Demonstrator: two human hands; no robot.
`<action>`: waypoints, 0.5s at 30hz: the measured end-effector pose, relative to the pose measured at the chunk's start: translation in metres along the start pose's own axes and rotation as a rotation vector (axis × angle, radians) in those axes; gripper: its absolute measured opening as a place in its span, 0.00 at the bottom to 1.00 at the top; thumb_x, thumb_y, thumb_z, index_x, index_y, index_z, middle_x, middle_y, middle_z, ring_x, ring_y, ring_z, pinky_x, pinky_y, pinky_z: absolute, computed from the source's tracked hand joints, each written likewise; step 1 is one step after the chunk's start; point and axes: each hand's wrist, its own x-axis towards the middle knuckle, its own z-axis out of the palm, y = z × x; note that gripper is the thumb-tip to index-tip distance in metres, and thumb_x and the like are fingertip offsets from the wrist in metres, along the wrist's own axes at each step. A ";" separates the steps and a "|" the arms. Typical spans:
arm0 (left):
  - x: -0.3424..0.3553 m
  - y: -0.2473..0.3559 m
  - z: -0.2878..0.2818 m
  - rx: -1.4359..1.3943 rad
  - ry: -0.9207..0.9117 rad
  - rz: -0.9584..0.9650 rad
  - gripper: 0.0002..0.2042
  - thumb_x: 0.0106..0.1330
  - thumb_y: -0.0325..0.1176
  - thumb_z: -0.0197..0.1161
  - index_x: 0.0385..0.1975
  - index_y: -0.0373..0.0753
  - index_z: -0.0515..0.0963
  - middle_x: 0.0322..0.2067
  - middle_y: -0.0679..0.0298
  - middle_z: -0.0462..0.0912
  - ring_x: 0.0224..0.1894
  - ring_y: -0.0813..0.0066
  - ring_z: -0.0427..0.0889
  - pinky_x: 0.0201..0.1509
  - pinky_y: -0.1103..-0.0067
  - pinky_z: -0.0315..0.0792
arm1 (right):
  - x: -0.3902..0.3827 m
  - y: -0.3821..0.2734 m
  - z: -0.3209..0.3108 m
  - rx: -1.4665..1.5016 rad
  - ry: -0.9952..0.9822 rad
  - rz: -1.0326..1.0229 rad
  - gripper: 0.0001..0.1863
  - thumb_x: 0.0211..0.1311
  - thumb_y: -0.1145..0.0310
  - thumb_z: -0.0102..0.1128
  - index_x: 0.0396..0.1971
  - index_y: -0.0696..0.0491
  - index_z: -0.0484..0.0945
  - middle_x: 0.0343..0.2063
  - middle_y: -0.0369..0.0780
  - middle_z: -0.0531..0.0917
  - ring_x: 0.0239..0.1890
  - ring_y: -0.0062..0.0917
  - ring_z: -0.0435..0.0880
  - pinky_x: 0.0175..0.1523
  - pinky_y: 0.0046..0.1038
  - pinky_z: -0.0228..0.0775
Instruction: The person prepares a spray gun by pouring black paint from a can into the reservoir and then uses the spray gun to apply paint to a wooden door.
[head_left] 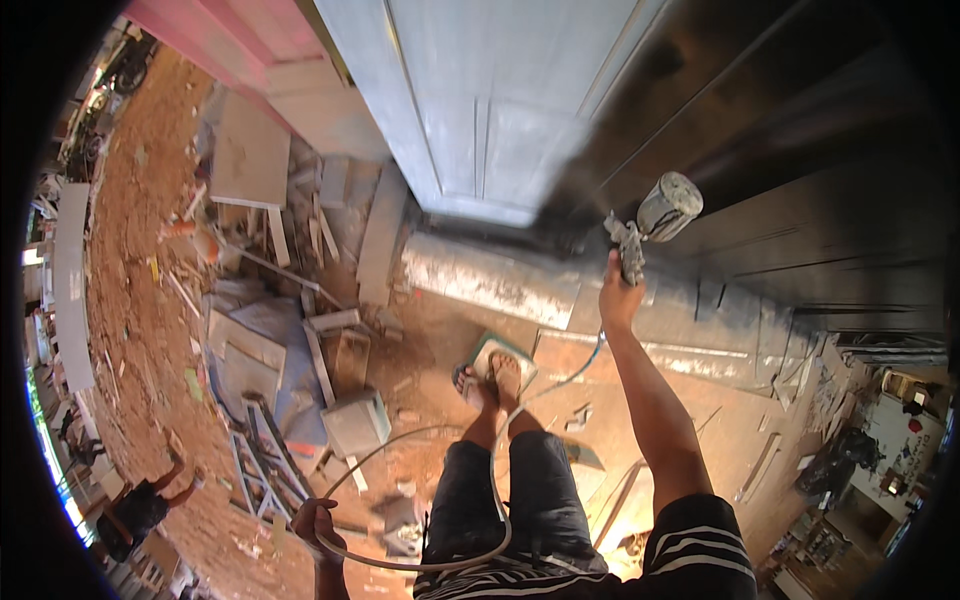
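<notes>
My right hand (pixel 621 292) grips a spray gun (pixel 627 245) with a paint-spattered silver cup (pixel 668 208) on top. Its nozzle points up and left at a panelled surface, pale grey-white on one part (pixel 465 95) and dark, glossy black on the other (pixel 790 240), with a soft sprayed border between them. A faint haze hangs by the nozzle. A thin hose runs down from the gun. Low at the left, my left hand (pixel 318 522) is closed on a looped pale hose (pixel 400 563). My feet, in sandals, rest close together on a small board below the panels.
Pink panels (pixel 230 40) stand at the upper left. Wood offcuts (pixel 320 230), a blue sheet, a metal ladder-like frame (pixel 260 460) and a box (pixel 355 425) litter the left ground. Another person (pixel 135 515) is at the far lower left. A ledge (pixel 480 285) runs beneath the panels. Clutter fills the far right.
</notes>
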 end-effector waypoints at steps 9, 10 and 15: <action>0.029 0.060 -0.076 -0.111 0.265 0.271 0.22 0.69 0.44 0.47 0.22 0.33 0.76 0.17 0.56 0.76 0.18 0.62 0.74 0.25 0.70 0.64 | 0.025 -0.239 -0.171 0.162 -0.062 -0.166 0.15 0.63 0.62 0.63 0.43 0.58 0.81 0.28 0.41 0.83 0.31 0.23 0.78 0.41 0.28 0.70; 0.028 0.070 -0.085 -0.114 0.293 0.292 0.22 0.70 0.45 0.46 0.22 0.33 0.76 0.17 0.55 0.76 0.18 0.61 0.74 0.25 0.69 0.65 | 0.024 -0.267 -0.190 0.155 -0.077 -0.190 0.15 0.63 0.63 0.62 0.43 0.57 0.81 0.29 0.42 0.84 0.32 0.24 0.79 0.42 0.28 0.70; 0.049 0.094 -0.104 -0.258 0.426 0.472 0.23 0.71 0.47 0.45 0.25 0.34 0.76 0.20 0.53 0.78 0.20 0.56 0.76 0.26 0.66 0.66 | 0.040 -0.378 -0.268 0.151 0.010 -0.397 0.16 0.62 0.61 0.62 0.44 0.56 0.82 0.32 0.44 0.86 0.37 0.28 0.84 0.44 0.30 0.71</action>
